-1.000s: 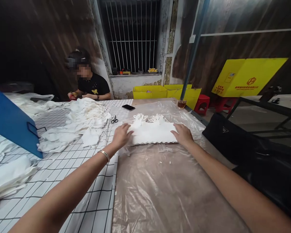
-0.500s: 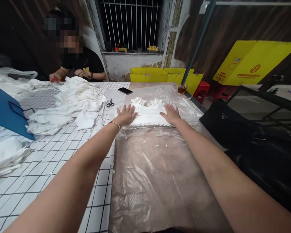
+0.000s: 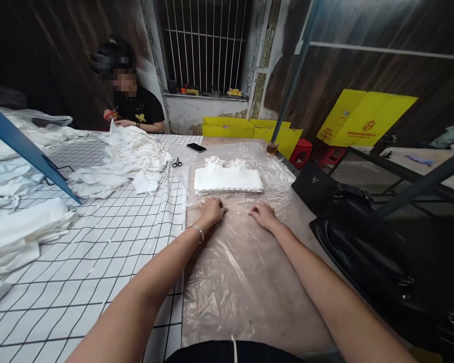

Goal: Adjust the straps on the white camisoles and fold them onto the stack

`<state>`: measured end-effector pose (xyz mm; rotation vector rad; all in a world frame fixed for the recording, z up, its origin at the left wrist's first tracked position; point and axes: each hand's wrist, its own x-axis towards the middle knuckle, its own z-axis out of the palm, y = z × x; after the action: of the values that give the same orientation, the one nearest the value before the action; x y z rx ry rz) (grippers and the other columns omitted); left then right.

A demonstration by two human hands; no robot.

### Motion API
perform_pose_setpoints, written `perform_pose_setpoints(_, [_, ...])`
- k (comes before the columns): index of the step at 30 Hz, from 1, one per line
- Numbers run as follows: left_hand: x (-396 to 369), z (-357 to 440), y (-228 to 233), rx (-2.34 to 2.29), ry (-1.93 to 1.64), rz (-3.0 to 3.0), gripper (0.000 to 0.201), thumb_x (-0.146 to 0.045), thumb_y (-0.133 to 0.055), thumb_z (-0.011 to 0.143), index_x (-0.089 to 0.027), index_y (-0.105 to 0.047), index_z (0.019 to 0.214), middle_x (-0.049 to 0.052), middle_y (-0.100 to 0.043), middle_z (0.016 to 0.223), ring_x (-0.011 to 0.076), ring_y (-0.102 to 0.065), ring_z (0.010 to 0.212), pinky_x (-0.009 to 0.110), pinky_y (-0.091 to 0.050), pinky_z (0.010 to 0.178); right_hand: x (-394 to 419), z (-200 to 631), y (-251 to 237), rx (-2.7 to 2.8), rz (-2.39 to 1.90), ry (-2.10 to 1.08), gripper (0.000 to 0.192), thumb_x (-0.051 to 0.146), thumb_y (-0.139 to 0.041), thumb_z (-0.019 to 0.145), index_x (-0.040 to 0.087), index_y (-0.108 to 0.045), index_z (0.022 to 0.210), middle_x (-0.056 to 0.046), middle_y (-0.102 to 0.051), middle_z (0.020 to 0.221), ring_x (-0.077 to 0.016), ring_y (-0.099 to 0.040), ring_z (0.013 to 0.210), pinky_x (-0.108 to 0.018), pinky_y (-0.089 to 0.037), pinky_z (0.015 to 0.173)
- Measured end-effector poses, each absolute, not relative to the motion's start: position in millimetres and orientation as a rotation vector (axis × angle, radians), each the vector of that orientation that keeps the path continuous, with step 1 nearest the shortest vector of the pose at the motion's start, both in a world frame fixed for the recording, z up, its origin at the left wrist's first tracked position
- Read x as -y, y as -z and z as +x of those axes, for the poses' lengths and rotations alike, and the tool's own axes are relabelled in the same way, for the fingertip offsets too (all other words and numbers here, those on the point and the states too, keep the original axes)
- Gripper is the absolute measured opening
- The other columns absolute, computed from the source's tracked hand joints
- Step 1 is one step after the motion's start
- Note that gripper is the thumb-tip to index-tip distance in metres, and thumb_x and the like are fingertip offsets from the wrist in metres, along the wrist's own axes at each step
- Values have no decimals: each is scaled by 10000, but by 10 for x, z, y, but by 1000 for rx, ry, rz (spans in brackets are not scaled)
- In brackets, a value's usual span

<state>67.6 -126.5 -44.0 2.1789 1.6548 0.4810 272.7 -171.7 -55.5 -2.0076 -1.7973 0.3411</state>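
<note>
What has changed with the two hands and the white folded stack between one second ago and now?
Both hands came off the white stack and drew back toward the person. The left hand and right hand now rest on the clear plastic sheet, apart from the stack, holding nothing. The stack, the scissors and the phone lie as before.

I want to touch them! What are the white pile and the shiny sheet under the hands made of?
The white pile looks like soft matte cloth, folded in thin layers with a wavy edge. The sheet looks like thin clear plastic: it is glossy, wrinkled, and the brown table shows through. Both hands, left and right, rest on it.
</note>
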Motion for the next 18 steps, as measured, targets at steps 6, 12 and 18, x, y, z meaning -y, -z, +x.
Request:
perform_pose_setpoints(6, [1281,601,431,-1618,-505,2083,104,-226,-616,822,-153,-633,749,133,-700,941,295,-609,988,469,-358,944,1748,2622,521,1805,-2078,-331,60,247,-669,804,203,-634,780,-37,-628,963,-207,-528,979,-328,-333,836])
perform_pose_setpoints(12, [1420,315,279,-1580,-719,1895,118,-250,-571,849,-174,-559,760,28,-656,765,165,-602,731,279,-448,696,1671,2429,501,1771,-2077,-346,124,236,-547,891,186,-626,810,-41,-642,983,-168,-560,930,-283,-363,792])
perform_pose_setpoints(18, [1661,-271,-14,-1412,-1082,1580,131,-234,-676,730,-158,-569,737,-5,-601,703,120,-563,676,244,-438,650,1622,2270,525,1770,-2113,-355,105,247,-634,825,180,-636,744,-86,-656,1015,-239,-553,1013,-342,-371,834])
